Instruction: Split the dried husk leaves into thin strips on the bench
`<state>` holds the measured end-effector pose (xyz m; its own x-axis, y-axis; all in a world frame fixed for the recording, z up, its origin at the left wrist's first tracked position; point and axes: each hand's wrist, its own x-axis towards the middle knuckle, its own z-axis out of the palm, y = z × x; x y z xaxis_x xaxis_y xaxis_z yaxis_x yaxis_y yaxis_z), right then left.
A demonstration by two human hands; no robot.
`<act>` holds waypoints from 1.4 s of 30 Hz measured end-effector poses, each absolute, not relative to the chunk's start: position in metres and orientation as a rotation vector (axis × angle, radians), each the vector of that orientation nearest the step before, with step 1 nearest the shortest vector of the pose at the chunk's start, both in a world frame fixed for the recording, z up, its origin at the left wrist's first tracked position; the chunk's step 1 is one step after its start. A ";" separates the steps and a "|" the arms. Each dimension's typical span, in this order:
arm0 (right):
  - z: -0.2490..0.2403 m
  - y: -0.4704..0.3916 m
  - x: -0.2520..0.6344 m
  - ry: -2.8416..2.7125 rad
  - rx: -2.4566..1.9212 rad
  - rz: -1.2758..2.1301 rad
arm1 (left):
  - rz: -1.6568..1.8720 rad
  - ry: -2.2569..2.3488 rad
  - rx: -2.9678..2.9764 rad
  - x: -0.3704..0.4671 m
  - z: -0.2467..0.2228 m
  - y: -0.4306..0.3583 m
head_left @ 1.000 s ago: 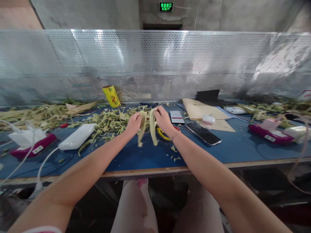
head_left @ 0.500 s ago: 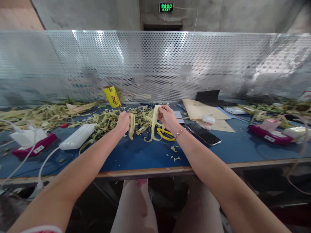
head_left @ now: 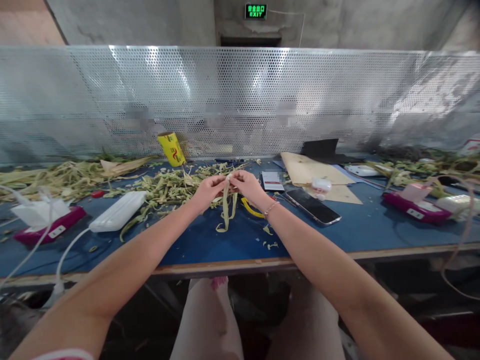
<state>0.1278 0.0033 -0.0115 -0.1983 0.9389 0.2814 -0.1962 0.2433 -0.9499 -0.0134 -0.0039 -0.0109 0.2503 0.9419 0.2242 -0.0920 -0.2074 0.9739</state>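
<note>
the left hand (head_left: 207, 192) and right hand (head_left: 248, 185) were both pinching the top of a pale leafy strip (head_left: 225, 212) between them, neither really nearer, long axis just dangling toward the table (head_left: 217, 248)'s front edge, green scraps (head_left: 170, 187) off toward the left edge.

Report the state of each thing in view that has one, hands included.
Left hand: fingers closed on the husk strip.
Right hand: fingers closed on the same strip.
Husk strip: hanging down, lower end curled.
Leafy scraps: loosely heaped.
Yellow cylinder: tilted.
Phone: lying flat, screen dark.
White block: lying on the table, cable attached.
Exit sign: lit green.
</note>
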 end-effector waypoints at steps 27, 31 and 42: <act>-0.005 0.007 0.139 -1.569 -0.951 1.057 | 1.258 0.927 1.206 -0.013 0.001 -0.009; -0.005 0.008 0.139 -1.596 -0.921 1.075 | 1.187 0.887 1.199 -0.014 0.002 -0.008; -0.004 0.011 0.144 -1.549 -0.853 1.059 | 1.205 0.867 1.195 -0.014 0.003 -0.010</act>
